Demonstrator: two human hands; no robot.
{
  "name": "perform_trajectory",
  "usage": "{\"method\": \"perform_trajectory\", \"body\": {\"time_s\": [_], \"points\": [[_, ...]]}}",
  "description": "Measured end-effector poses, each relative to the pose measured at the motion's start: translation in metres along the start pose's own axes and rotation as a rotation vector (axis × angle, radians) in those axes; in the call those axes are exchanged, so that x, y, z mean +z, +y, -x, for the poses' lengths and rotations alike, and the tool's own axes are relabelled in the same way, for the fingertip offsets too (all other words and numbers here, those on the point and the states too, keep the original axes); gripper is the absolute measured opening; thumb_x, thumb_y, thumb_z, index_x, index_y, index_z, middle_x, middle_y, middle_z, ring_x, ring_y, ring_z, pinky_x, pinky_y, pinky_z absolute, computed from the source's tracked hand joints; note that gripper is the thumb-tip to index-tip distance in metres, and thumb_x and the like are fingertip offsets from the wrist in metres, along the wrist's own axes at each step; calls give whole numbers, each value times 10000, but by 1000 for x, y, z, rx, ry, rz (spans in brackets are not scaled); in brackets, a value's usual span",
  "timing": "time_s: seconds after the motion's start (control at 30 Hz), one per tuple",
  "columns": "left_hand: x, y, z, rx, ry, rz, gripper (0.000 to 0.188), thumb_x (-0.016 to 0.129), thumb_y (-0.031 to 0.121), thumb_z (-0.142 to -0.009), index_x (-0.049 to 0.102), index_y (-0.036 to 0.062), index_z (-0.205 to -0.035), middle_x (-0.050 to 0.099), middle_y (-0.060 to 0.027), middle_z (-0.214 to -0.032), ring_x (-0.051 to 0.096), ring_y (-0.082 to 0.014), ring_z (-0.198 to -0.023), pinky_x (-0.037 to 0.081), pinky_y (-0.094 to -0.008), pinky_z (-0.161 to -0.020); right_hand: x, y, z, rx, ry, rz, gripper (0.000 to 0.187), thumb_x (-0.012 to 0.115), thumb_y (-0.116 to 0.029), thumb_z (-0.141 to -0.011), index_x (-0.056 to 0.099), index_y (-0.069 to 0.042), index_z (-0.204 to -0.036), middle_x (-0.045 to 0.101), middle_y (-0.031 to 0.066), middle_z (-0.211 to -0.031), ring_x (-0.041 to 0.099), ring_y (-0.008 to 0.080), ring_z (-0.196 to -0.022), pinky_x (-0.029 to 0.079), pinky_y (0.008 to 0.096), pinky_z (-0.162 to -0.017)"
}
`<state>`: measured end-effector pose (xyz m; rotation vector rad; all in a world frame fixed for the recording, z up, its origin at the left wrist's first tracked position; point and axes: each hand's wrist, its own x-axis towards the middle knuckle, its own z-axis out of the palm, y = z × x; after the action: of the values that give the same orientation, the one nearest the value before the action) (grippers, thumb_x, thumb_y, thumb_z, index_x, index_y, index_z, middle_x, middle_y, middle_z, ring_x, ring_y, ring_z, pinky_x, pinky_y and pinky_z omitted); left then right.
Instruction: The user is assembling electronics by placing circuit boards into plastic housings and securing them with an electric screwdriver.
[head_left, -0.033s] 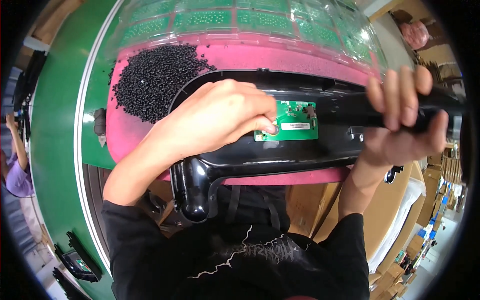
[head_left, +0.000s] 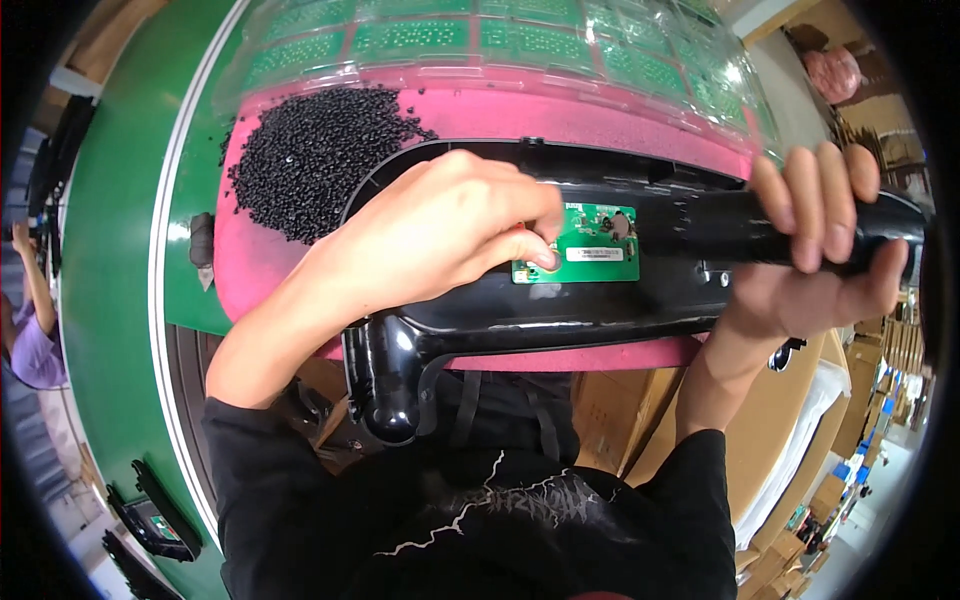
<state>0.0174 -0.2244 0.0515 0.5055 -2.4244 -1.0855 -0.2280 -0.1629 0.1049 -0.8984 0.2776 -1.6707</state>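
A long, glossy black plastic housing (head_left: 560, 308) lies open side up, with a green circuit board (head_left: 600, 268) inside it. My left hand (head_left: 470, 215) bends over the board's left end, thumb and forefinger pinched together against it; whatever they hold is hidden. My right hand (head_left: 815, 240) is wrapped around a black electric screwdriver (head_left: 715, 222), recognisable by its thick round barrel, which lies across the housing's right part. Its bit cannot be made out. A heap of small black screws (head_left: 310, 160) sits beyond my left forearm.
Under the housing is a pink mat (head_left: 580, 122) on a green table (head_left: 120, 260). Clear plastic trays (head_left: 420, 45) of green boards stand at the back. Another black housing (head_left: 155, 515) lies at lower left, cardboard (head_left: 625, 410) at right. Another person's purple sleeve (head_left: 38, 350) shows far left.
My right hand and the screwdriver have moved a little right and down. The housing and board sit very slightly further right; my left hand keeps its pinch.
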Motion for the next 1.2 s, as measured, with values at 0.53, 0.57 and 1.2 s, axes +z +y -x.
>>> {"method": "perform_trajectory", "body": {"time_s": [0.53,0.57,1.2], "points": [[-4,-5,1,-118,104,159,186,772,81,-804,673,-11,-933,727,-80,-789,720,-164,-720,543,-260,-641,9,24,7,-74,63,42,416,840,-281,-760,511,-163,-985,541,-98,-716,523,39,-634,322,288,-850],[-2,-5,-1,-135,122,168,201,770,73,-805,676,-11,-962,731,-78,-784,719,-165,-706,542,-259,-639,9,25,8,-81,67,77,431,849,-308,-757,520,-158,-993,531,-99,-722,512,38,-628,328,287,-851],[-6,3,9,-161,437,-123,132,577,53,-931,617,-4,-1042,662,-170,-892,671,-345,-792,528,-394,-706,23,55,0,112,-196,606,584,803,-498,-799,470,-128,-1104,462,2,-891,508,139,-781,426,406,-925]]}}
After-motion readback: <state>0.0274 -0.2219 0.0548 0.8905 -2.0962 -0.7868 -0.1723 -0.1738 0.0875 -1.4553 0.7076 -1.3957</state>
